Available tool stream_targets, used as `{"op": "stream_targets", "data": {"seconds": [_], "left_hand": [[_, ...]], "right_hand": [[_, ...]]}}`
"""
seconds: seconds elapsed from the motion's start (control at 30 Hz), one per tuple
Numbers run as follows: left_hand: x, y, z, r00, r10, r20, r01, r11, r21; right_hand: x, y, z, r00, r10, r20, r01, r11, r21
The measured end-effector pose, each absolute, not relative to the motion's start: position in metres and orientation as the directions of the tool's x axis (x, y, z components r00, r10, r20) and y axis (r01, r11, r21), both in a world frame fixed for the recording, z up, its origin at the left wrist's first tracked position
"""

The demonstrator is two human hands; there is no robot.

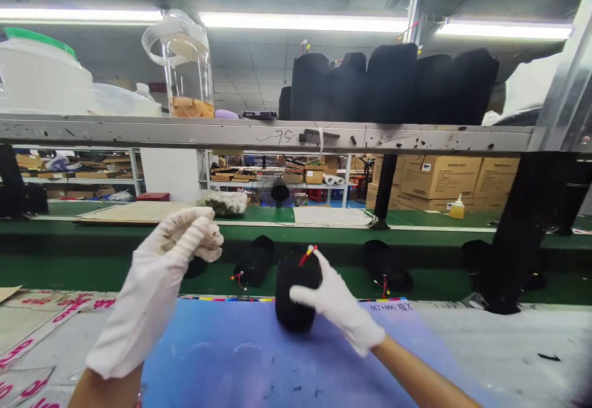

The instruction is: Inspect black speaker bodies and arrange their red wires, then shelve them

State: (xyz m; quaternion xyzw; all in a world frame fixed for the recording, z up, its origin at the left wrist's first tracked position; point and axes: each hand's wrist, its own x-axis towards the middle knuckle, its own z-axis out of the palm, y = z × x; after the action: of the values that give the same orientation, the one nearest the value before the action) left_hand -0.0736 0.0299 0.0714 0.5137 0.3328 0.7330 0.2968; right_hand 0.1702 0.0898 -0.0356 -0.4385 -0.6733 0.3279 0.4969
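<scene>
My right hand (330, 300), in a white glove, is wrapped round a black cylinder (296, 309) on the blue sheet (217, 359). Thumb and fingers press its side and top edge. Red and yellow wires with a small connector (309, 252) stick up from the cylinder's top. My left hand (171, 260), also gloved and dirty at the fingertips, is raised left of the cylinder with its fingers curled together. Whatever may be between those fingers is hidden. Behind, on the green surface, lie more black cylinders with wires (256, 260) (386, 266).
An overhead metal shelf (250, 130) carries a clear jar (189, 75) and several black cylinders (393, 84). Dark posts (513, 229) stand at the right. Beyond are a fan (280, 191), a yellow bottle (457, 209) and cardboard boxes (439, 177).
</scene>
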Motion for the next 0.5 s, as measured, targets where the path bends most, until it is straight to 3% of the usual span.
{"op": "stream_targets", "data": {"seconds": [0.13,0.27,0.43,0.5], "left_hand": [[-0.096,0.028,0.08,-0.416,0.727,0.547,-0.227,-0.665,0.711],[-0.104,0.028,0.081,-0.43,0.724,0.54,-0.255,-0.671,0.696],[-0.102,0.04,0.074,-0.385,0.766,0.516,-0.247,-0.624,0.742],[-0.098,0.046,0.07,-0.355,0.781,0.514,-0.265,-0.611,0.746]], "right_hand": [[0.165,0.18,-0.037,0.187,0.938,0.293,0.422,0.193,-0.886],[0.166,0.213,-0.039,0.306,0.92,0.243,0.515,0.055,-0.855],[0.141,0.198,-0.026,0.225,0.895,0.384,0.579,0.195,-0.792],[0.119,0.197,-0.027,0.097,0.942,0.321,0.539,0.221,-0.813]]}}
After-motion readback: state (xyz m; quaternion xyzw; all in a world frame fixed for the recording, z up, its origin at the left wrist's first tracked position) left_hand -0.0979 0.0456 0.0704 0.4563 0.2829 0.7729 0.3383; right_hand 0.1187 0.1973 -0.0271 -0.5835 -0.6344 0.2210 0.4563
